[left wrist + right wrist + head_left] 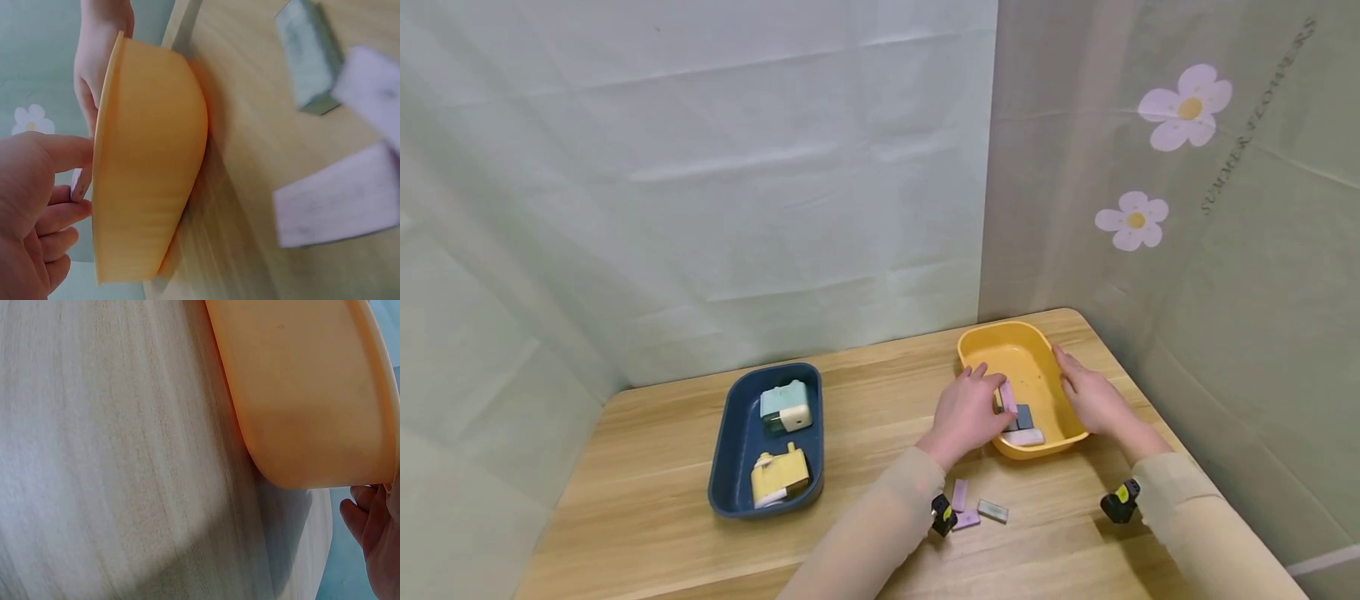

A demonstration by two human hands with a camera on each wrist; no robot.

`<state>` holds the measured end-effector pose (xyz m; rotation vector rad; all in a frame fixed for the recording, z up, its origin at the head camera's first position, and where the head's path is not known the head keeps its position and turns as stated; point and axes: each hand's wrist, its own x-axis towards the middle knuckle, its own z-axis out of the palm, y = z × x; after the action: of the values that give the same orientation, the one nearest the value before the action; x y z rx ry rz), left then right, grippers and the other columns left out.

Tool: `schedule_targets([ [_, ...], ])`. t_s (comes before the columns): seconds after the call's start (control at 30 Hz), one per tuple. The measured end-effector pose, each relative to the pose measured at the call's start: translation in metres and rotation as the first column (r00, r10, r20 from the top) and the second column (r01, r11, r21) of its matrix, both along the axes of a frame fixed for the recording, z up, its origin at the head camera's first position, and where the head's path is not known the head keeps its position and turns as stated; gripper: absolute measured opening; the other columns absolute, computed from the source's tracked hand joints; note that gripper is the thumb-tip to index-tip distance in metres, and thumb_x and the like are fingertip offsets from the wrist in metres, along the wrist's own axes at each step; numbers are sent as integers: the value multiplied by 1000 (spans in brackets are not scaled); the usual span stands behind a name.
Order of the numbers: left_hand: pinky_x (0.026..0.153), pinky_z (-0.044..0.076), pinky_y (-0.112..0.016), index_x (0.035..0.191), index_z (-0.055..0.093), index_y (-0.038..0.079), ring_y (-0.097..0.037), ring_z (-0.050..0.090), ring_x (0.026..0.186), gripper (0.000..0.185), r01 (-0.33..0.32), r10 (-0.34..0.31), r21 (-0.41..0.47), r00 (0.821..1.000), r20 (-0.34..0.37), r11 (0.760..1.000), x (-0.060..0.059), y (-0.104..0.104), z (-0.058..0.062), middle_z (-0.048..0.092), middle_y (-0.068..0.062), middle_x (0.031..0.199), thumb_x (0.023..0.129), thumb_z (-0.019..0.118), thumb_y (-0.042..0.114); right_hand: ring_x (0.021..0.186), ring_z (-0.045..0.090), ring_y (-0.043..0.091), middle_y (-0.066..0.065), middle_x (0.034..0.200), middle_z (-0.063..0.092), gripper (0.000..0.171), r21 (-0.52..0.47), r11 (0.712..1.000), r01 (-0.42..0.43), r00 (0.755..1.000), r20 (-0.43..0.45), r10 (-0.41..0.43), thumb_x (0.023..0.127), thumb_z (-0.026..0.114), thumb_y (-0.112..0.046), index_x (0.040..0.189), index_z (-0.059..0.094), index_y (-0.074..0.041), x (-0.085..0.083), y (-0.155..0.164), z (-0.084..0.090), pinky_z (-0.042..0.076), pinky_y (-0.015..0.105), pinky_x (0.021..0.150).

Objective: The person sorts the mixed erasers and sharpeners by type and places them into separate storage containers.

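- Nearest the camera, three small erasers point(976, 507) are seen loose on the wooden table point(865, 400), just beside the left wrist: two pale purple, one grey-green.
- Beyond them, the yellow tray point(1028, 350) is flanked by both hands at the table's right end.
- The left hand point(967, 411) is reached over the tray's left rim, and a pink eraser point(1007, 397) is pinched between thumb and curled fingers, its long axis running roughly away from the camera, above a dark eraser point(1022, 416) and a pale one point(1026, 436) on the tray floor.
- The right hand point(1093, 398) is laid along the right rim, fingers fairly straight, nothing gripped.
- Further left, two pencil sharpeners point(785, 407) are held in a blue tray point(730, 450).
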<state>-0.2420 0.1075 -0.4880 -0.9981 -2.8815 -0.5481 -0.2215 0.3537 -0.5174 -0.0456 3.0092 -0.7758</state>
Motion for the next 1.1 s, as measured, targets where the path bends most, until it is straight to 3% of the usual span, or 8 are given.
schedule_targets([
  [0.2,126,35,-36,125,76,17,-21,55,144,42,-44,42,-76,999,-28,996,-15,13,-2,76,4,128,92,84,42,154,28,52,33,169,26,61,17,1000,-1,1000,-8,2,115,41,-14,169,17,3,0,0,-1,25,65,124],
  [0.43,127,32,-37,113,76,19,-22,53,146,29,-94,92,-136,995,-25,986,-22,23,-4,78,5,122,93,82,39,154,30,52,33,168,28,61,32,999,-5,1000,-25,6,115,42,-13,168,18,3,-1,1,-4,26,66,124],
  [0.6,128,30,-38,121,77,18,-22,52,147,34,-103,101,-178,995,-22,978,-25,28,-7,77,5,125,94,82,39,154,30,52,32,168,28,60,34,999,-6,1000,-28,7,115,41,-13,169,19,2,-2,1,-3,27,65,124],
  [0.8,128,30,-40,117,78,19,-22,51,147,28,-108,101,-237,994,-42,966,-27,33,-7,78,6,122,96,81,37,155,28,50,29,171,25,60,14,1000,-6,1000,-20,7,116,39,-15,170,17,0,-2,0,-1,25,64,124],
  [1.1,128,30,-41,123,78,19,-22,52,147,38,-122,107,-268,992,-71,956,-31,41,-9,76,5,128,94,82,43,155,30,50,30,170,27,60,9,1000,-8,999,-32,8,116,40,-14,170,18,0,-2,3,-5,26,64,124],
])
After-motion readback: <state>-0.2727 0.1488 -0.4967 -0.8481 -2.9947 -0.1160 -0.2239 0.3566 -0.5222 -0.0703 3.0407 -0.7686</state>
